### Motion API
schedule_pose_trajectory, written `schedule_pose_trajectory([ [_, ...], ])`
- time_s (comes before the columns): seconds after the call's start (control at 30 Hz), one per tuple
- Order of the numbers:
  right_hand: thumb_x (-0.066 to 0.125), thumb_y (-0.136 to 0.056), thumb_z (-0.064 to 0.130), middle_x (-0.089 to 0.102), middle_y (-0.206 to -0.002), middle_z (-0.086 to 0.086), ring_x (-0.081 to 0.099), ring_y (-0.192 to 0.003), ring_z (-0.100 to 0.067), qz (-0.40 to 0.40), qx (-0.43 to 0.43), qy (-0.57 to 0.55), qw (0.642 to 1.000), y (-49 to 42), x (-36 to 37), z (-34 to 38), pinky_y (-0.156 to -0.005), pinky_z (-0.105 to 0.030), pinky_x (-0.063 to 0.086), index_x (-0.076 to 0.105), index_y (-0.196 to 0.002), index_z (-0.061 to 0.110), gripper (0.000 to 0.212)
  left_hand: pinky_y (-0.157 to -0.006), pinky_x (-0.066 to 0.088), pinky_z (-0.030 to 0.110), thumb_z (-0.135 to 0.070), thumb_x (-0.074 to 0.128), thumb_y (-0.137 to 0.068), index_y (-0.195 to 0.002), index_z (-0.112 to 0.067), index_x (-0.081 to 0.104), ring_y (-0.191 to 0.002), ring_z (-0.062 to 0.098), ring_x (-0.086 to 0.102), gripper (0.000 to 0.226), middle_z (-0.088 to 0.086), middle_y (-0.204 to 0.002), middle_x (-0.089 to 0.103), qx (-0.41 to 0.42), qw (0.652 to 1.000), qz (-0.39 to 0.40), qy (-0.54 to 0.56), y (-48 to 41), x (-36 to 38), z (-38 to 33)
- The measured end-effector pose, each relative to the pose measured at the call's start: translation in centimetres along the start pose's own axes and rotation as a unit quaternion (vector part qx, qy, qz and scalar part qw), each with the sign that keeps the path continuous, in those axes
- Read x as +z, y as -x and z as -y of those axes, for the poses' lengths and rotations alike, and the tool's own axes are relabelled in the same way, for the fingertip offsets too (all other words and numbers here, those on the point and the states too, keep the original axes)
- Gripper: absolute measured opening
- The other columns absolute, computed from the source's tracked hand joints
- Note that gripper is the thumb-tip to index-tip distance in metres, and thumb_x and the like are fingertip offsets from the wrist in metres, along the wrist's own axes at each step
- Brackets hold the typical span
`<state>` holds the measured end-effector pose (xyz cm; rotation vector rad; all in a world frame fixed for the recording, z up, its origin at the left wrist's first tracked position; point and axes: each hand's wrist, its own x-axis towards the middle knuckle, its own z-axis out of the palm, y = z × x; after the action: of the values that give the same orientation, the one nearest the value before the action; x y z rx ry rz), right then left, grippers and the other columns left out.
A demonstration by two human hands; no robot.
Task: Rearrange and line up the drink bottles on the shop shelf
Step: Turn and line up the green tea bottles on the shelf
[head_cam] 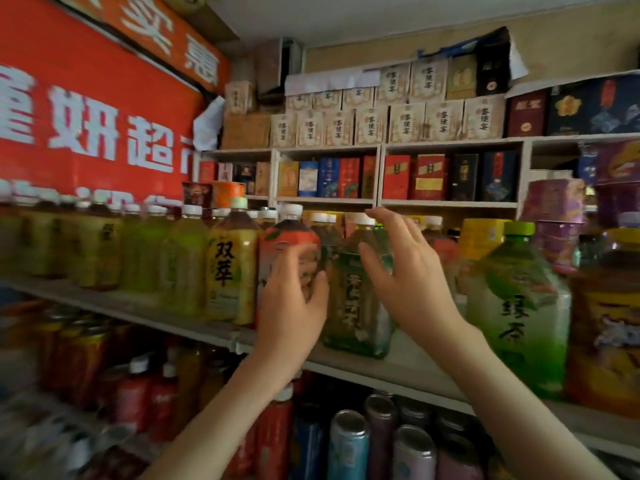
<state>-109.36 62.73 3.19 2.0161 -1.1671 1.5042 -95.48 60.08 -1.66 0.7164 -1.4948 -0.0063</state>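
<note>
Two hands mid-lineup: left hand (291, 303) grips orange bottle (287, 237), right hand (410, 275) spread wide at green bottle (349, 306) btwn them; next prob. square it.

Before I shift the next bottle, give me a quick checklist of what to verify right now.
1. Left hand grip on orange-label bottle: cannot tell; fingers curl at it, blurred.
2. Right hand free: ok; fingers spread, holding nothing.
3. Dark green-label bottle standing on the shelf: ok.
4. Bare shelf space between it and the large green tea bottle: ok.
5. Caps on both near bottles: ok, white and in place.
</note>
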Motion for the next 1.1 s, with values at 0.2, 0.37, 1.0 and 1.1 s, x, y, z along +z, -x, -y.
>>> schedule_pose_trajectory([
  [0.2,0.055,-0.094,0.023,0.049,-0.13,0.007,0.041,-0.095,0.014,0.047,0.035,-0.047,0.997,-2.2,6.5,2.3,-0.073,0.009,0.028,0.044,-0.133,0.022,0.041,-0.081,0.047,0.009,-0.009,0.06,-0.089,-0.117,-0.015,0.054,-0.097,-0.005,0.056,0.029,-0.008,-0.112,0.057,-0.008,1.0,0.013,-0.021,-1.9,-5.6,5.3],
  [0.37,0.052,-0.094,0.017,0.049,-0.13,0.004,0.044,-0.086,0.008,-0.04,0.056,0.022,0.997,-4.9,8.5,2.5,-0.075,0.008,0.03,0.048,-0.131,0.019,0.037,-0.078,0.047,0.011,-0.016,0.059,-0.09,-0.119,-0.017,0.055,-0.099,-0.003,0.056,0.029,-0.011,-0.114,0.057,-0.014,0.999,0.046,-0.012,-4.3,-8.5,9.8],
  [1.0,0.051,-0.094,0.038,0.061,-0.08,0.007,0.06,-0.069,0.0,-0.037,0.228,0.059,0.971,-4.7,6.3,-2.5,-0.05,-0.012,0.043,0.051,-0.095,0.023,0.015,-0.087,0.048,0.023,-0.021,0.07,-0.081,-0.127,-0.008,0.047,-0.105,0.012,0.052,0.053,0.002,-0.121,0.049,0.023,0.998,0.064,-0.015,-4.8,-3.9,11.6],
  [1.1,0.047,-0.094,0.044,0.062,-0.083,0.007,0.06,-0.073,-0.001,-0.009,0.243,0.029,0.97,-4.9,5.7,-2.7,-0.053,-0.011,0.043,0.054,-0.095,0.024,0.022,-0.096,0.047,0.033,-0.016,0.07,-0.08,-0.127,-0.004,0.048,-0.115,0.02,0.05,0.054,0.009,-0.126,0.047,0.059,0.997,0.046,-0.014,-4.7,-3.5,10.8],
])
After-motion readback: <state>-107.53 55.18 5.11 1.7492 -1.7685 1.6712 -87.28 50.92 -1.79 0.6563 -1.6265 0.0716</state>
